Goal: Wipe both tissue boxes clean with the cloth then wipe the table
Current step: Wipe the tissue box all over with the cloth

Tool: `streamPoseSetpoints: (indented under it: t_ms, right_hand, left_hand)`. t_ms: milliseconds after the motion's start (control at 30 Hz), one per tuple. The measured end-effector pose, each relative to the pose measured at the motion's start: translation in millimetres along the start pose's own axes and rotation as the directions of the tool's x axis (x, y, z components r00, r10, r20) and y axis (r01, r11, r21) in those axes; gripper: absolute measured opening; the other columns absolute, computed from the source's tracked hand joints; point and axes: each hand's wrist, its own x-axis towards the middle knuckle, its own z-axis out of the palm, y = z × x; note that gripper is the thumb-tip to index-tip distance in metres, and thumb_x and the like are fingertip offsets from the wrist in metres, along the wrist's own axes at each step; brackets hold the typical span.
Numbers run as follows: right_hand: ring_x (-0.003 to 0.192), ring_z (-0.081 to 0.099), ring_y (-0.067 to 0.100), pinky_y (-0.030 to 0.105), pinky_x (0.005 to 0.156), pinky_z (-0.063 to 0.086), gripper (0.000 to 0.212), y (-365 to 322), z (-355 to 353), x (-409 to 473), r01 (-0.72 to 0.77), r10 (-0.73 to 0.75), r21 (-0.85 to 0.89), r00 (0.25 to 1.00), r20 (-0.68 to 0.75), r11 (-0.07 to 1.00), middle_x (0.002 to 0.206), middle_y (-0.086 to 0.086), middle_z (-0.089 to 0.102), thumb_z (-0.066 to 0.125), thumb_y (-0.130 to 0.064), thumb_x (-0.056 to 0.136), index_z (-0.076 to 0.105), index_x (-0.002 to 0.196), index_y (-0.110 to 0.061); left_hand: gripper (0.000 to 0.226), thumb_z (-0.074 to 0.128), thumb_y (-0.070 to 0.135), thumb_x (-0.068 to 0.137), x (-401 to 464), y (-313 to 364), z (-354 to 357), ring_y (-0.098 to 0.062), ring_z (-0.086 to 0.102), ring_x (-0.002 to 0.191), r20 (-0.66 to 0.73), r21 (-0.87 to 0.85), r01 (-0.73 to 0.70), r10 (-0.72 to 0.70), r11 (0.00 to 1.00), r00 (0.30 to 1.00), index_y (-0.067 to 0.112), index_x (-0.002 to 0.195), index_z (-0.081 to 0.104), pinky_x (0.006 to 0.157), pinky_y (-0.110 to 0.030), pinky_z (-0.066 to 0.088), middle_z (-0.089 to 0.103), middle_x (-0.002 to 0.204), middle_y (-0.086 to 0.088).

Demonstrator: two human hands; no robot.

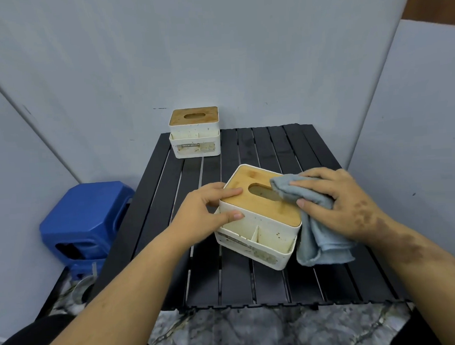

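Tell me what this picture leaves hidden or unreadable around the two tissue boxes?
- Head view: the near tissue box has its right side hidden by the blue cloth and right hand.
- Its left wall is partly covered by the left hand.
- The far tissue box label is too small and blurred to read.
- Inside both slots: dark.

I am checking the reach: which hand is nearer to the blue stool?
Left. The left hand grips the near tissue box's stool-side edge; the right hand is across it from the blue stool.
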Motion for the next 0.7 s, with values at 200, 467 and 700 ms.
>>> streamPoseSetpoints:
  t_ms: [200,467,700]
  right_hand:
    - [0.091,0.042,0.016,0.022,0.081,0.034,0.036,-48.9,15.7,10.5,0.155,-0.14,-0.191,0.986,0.087,0.969,0.115,-0.021,0.06,0.055,-0.048,0.083,0.069,0.116,-0.045]
    - [0.098,0.039,0.018,0.028,0.088,0.037,0.03,-22.7,6.8,62.3,-0.064,0.08,-0.252,0.995,0.054,0.966,0.115,-0.012,0.056,0.058,-0.044,0.091,0.065,0.12,-0.045]
    - [0.101,0.04,0.023,0.043,0.094,0.045,0.03,-58.3,34.3,119.4,0.139,-0.059,-0.293,0.962,0.265,0.946,0.124,-0.007,0.052,0.05,-0.045,0.094,0.063,0.121,-0.042]
  left_hand:
    - [0.052,0.091,0.015,0.076,-1.6,-8.0,10.8,-0.008,0.068,0.111,-0.063,-0.068,-0.038,0.034,0.997,0.997,0.046,0.115,0.076,0.097,-0.025,0.055,0.068,0.128,0.016]
    - [0.049,0.091,0.022,0.076,-1.1,-11.0,14.7,-0.003,0.062,0.121,-0.099,-0.046,-0.028,0.023,0.999,0.995,0.046,0.117,0.075,0.109,-0.037,0.051,0.064,0.135,0.014]
    - [0.049,0.091,0.022,0.076,-2.2,-9.6,15.7,-0.006,0.065,0.114,-0.121,-0.043,-0.048,0.043,0.998,0.992,0.051,0.112,0.075,0.1,-0.029,0.055,0.065,0.127,0.024]
